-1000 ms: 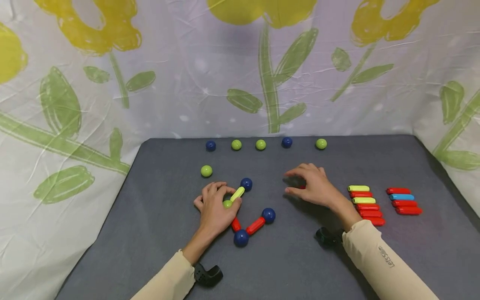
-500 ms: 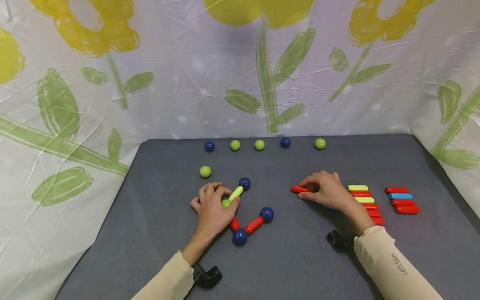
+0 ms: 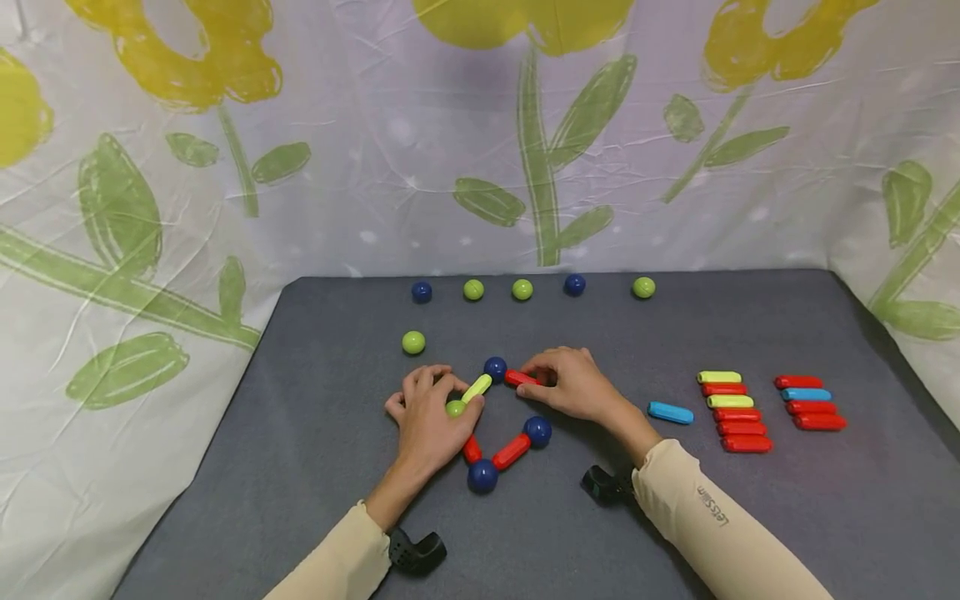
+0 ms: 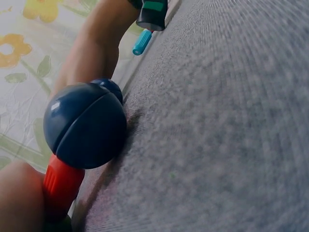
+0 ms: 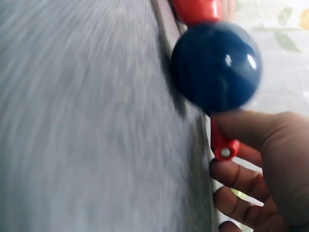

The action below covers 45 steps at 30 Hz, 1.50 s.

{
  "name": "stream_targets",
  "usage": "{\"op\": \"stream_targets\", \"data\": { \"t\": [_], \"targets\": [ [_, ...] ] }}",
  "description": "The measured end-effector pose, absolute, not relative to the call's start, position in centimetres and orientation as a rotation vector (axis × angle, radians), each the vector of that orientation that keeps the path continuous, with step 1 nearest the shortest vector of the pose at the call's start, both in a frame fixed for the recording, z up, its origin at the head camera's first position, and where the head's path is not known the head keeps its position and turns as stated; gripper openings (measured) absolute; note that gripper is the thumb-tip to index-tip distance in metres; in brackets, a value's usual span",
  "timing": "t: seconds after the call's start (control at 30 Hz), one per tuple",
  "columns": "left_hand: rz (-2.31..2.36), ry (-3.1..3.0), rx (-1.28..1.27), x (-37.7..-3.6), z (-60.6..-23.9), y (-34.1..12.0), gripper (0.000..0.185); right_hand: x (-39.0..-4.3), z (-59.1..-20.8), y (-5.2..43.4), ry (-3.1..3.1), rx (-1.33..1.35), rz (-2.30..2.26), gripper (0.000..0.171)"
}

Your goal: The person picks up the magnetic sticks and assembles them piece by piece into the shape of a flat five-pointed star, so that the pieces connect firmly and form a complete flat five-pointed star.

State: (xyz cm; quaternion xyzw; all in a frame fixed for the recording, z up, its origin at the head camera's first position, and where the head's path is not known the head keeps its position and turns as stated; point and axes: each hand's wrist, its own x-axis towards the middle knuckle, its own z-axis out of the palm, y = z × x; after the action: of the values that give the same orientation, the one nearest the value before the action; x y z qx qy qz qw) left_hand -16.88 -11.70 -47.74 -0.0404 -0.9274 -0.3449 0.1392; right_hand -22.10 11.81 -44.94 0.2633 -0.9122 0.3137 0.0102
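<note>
Backdrop (image 3: 337, 208): a pale cloth with yellow flowers and green leaves, standing behind the table and along its sides.
Table (image 3: 555, 542): dark gray, with spare sticks (image 3: 741, 415) and a loose blue stick (image 3: 671, 412) lying off to the right.
Open chain (image 3: 512, 451): sticks and balls, running between the hands, a gap left on its right side.
Left hand (image 3: 431, 425): curled over the green ball (image 3: 454, 408); if it shifts, I think the joints beside it could pull apart.
Right hand (image 3: 573, 385): pinching a red stick (image 3: 519, 378); its low wrist could brush the chain.
Red stick: its end is at the far blue ball (image 3: 496, 369); whether it's joined, I can't tell.
Far blue ball: an off-center push might roll it aside and break its hold on the yellow stick (image 3: 477, 387).
</note>
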Motion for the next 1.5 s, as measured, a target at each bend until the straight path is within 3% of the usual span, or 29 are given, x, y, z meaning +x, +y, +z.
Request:
{"op": "stream_targets", "data": {
  "t": [0.37, 0.57, 0.7, 0.87, 1.07, 1.17, 1.37, 1.5],
  "targets": [
    [-1.019, -2.67, -0.053, -16.9, -47.7, -11.5, 0.022, -21.4, -45.4, 12.1, -2.799, 0.753, 1.14, 0.032],
    [-1.021, -2.634, -0.181, -17.1, -47.8, -11.9, 0.044, -20.1, -45.7, 12.8, -2.813, 0.921, 1.303, 0.018],
    [-1.063, -2.636, -0.278, -17.1, -47.8, -12.0, 0.056, -19.6, -45.9, 13.0, -2.762, 1.057, 1.284, 0.024],
    [-1.125, -2.632, -0.326, -17.1, -47.8, -12.0, 0.059, -19.5, -45.8, 13.8, -2.774, 0.967, 1.305, 0.023],
    [-1.247, -2.617, -0.372, -17.4, -47.2, -12.2, 0.078, -19.0, -45.7, 15.7, -2.726, 0.919, 1.234, 0.031],
    [-1.264, -2.639, -0.388, -17.8, -47.1, -12.6, 0.07, -18.7, -45.0, 17.4, -2.72, 0.932, 1.092, 0.034],
    [-1.242, -2.7, -0.391, -18.6, -46.7, -13.8, 0.03, -17.6, -44.1, 22.6, -2.77, 0.931, 0.801, 0.041],
    [-1.116, -2.81, -0.452, -18.9, -46.7, -14.2, 0.027, -16.5, -44.2, 25.7, -2.784, 0.831, 0.686, 0.04]
  ]
}}
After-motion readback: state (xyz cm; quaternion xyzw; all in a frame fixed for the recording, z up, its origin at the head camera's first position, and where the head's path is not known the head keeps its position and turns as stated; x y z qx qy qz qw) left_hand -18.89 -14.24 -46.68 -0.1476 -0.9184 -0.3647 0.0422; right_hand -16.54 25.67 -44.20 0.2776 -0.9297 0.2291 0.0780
